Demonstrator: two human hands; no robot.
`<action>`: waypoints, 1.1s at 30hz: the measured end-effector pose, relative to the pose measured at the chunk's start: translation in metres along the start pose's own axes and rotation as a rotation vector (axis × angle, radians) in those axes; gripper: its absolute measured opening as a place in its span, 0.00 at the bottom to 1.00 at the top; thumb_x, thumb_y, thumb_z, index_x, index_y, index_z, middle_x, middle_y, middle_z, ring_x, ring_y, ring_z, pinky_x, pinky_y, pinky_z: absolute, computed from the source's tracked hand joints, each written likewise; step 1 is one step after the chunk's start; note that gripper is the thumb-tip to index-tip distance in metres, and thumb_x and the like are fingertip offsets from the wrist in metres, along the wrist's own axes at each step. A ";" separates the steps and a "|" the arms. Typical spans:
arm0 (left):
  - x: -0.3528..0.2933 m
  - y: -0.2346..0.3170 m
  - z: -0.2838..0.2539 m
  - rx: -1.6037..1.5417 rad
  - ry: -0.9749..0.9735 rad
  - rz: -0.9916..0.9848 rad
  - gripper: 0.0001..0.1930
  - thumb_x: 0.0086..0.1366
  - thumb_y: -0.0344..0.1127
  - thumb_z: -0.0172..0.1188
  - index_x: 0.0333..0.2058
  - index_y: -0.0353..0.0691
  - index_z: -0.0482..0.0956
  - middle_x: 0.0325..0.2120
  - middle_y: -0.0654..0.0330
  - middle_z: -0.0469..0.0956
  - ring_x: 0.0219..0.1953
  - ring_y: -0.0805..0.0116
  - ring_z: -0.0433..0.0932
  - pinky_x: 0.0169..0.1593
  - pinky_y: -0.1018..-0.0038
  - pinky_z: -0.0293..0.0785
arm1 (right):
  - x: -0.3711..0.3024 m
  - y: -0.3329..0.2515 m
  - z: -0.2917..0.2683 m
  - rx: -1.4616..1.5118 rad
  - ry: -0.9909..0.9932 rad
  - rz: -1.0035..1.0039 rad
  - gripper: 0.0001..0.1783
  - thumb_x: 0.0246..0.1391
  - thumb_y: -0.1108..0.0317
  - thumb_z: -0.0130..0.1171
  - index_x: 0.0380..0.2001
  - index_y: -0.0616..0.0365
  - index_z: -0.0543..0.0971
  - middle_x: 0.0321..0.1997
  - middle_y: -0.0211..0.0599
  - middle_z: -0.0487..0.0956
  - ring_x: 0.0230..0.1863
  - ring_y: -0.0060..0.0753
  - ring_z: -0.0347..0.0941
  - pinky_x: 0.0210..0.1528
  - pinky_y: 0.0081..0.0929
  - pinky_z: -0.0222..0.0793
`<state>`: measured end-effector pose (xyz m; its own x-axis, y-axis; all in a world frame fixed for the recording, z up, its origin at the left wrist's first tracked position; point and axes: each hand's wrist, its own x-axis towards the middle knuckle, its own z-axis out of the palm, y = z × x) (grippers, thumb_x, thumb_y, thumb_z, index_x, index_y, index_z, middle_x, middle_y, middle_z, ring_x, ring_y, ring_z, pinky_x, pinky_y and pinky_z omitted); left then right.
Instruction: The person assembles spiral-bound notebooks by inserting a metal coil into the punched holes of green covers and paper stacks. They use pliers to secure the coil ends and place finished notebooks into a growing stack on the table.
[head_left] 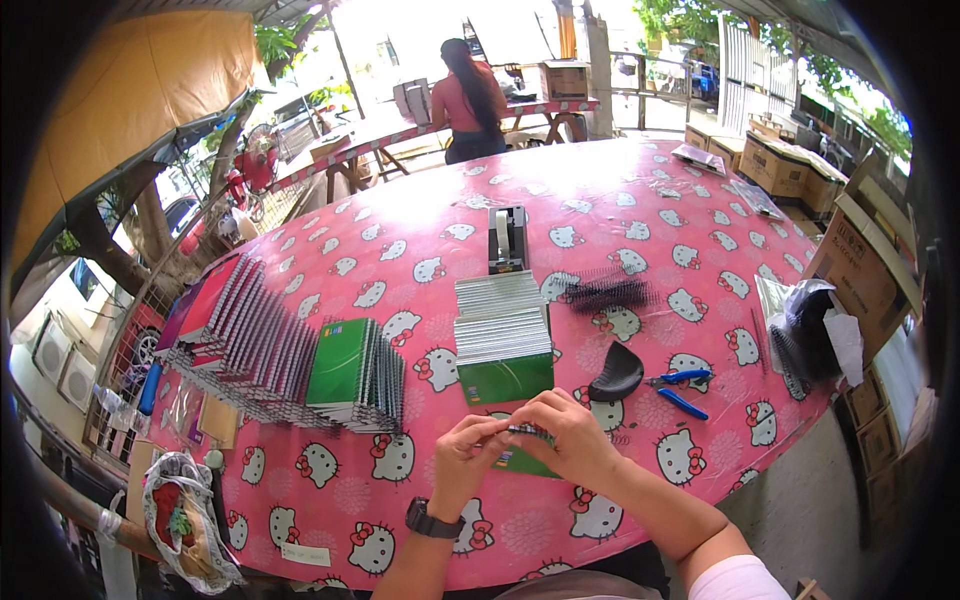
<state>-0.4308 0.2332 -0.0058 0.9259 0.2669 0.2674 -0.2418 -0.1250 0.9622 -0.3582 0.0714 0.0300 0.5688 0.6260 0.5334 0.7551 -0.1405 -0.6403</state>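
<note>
My left hand (468, 455) and my right hand (567, 437) meet over the near edge of the table, both pinching a short dark wire binding coil (528, 432). Under them lies a green notebook (522, 461), mostly hidden by my fingers. A watch sits on my left wrist. Just beyond the hands stands a pile of green-covered notebooks (503, 340). To the right of it lie a black curved tool (615, 373) and blue-handled pliers (677, 390).
A long fanned row of spiral-bound notebooks (285, 350) lies at the left on the pink patterned tablecloth (420, 240). Black binding coils (610, 293), a tape dispenser (507, 240), cardboard boxes (860, 260) at right. A person (466, 98) stands at a far table.
</note>
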 end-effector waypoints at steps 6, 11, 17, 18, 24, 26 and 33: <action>-0.003 0.000 0.001 0.048 0.059 0.041 0.09 0.57 0.24 0.64 0.38 0.33 0.82 0.33 0.61 0.78 0.32 0.78 0.75 0.32 0.83 0.72 | 0.003 0.005 0.006 0.020 0.014 -0.030 0.10 0.49 0.68 0.64 0.35 0.58 0.76 0.32 0.36 0.75 0.36 0.40 0.71 0.37 0.34 0.68; -0.003 -0.007 0.003 0.064 0.075 0.082 0.08 0.57 0.25 0.65 0.37 0.35 0.82 0.32 0.62 0.78 0.32 0.79 0.75 0.33 0.82 0.72 | 0.005 0.004 0.002 0.107 -0.050 0.088 0.12 0.49 0.65 0.64 0.34 0.59 0.75 0.30 0.37 0.74 0.36 0.41 0.70 0.37 0.34 0.66; -0.005 0.003 0.006 0.133 0.053 0.056 0.07 0.58 0.29 0.64 0.35 0.36 0.82 0.32 0.62 0.78 0.31 0.78 0.74 0.33 0.82 0.72 | 0.000 0.004 0.002 0.024 0.015 0.029 0.14 0.49 0.63 0.65 0.31 0.61 0.75 0.29 0.35 0.72 0.32 0.34 0.70 0.29 0.27 0.66; -0.006 0.004 0.009 0.122 0.064 0.043 0.06 0.59 0.30 0.64 0.35 0.36 0.82 0.32 0.62 0.77 0.31 0.78 0.74 0.33 0.81 0.72 | 0.000 0.004 0.001 0.010 0.009 0.034 0.14 0.50 0.62 0.65 0.30 0.61 0.74 0.28 0.36 0.72 0.32 0.35 0.69 0.30 0.27 0.66; -0.012 0.007 0.017 0.183 0.084 0.039 0.09 0.64 0.36 0.60 0.36 0.35 0.77 0.32 0.63 0.76 0.32 0.77 0.73 0.36 0.80 0.71 | 0.002 -0.003 -0.003 0.045 -0.004 -0.004 0.12 0.54 0.63 0.59 0.31 0.62 0.74 0.30 0.39 0.74 0.34 0.43 0.69 0.36 0.34 0.65; -0.012 0.007 0.024 0.142 0.128 0.030 0.10 0.65 0.38 0.58 0.37 0.35 0.76 0.30 0.61 0.77 0.31 0.76 0.74 0.35 0.78 0.70 | 0.003 -0.004 -0.001 0.076 0.017 -0.021 0.09 0.55 0.65 0.58 0.31 0.62 0.74 0.31 0.40 0.75 0.35 0.45 0.69 0.38 0.35 0.66; -0.004 0.027 0.006 0.172 0.239 0.100 0.12 0.69 0.40 0.52 0.35 0.36 0.74 0.24 0.64 0.73 0.27 0.77 0.69 0.30 0.77 0.66 | 0.005 -0.006 -0.007 0.062 0.078 -0.049 0.21 0.55 0.62 0.59 0.49 0.59 0.71 0.44 0.39 0.75 0.46 0.37 0.69 0.44 0.32 0.68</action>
<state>-0.4392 0.2233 0.0189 0.8005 0.4597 0.3845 -0.2571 -0.3162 0.9132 -0.3572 0.0705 0.0401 0.5575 0.5687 0.6048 0.7622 -0.0619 -0.6444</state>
